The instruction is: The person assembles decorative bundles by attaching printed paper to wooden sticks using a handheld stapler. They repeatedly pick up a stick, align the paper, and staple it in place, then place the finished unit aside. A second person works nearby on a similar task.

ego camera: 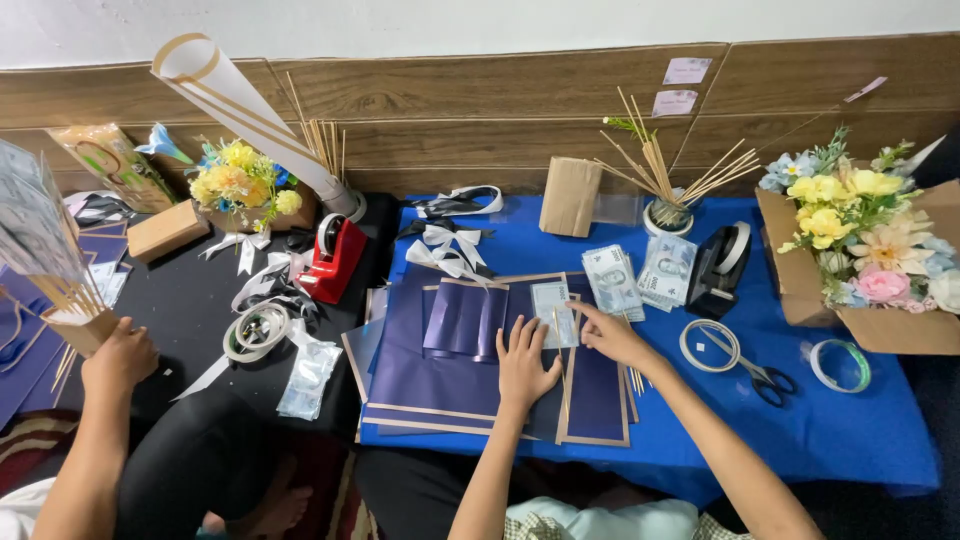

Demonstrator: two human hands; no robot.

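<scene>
both hands [525, 365] press a pale banknote [553, 314] onto navy paper [440, 375].

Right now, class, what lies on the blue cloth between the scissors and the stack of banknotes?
In the head view, a ring of clear tape lies between the scissors and the banknotes, beside the black tape dispenser.

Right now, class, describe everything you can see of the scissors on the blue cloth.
The scissors lie flat on the blue cloth, right of the person's right hand. They have black loop handles toward the near edge and slim metal blades pointing up-left. The blades look slightly parted, and their tips reach across a white tape ring. No hand touches them.
</scene>
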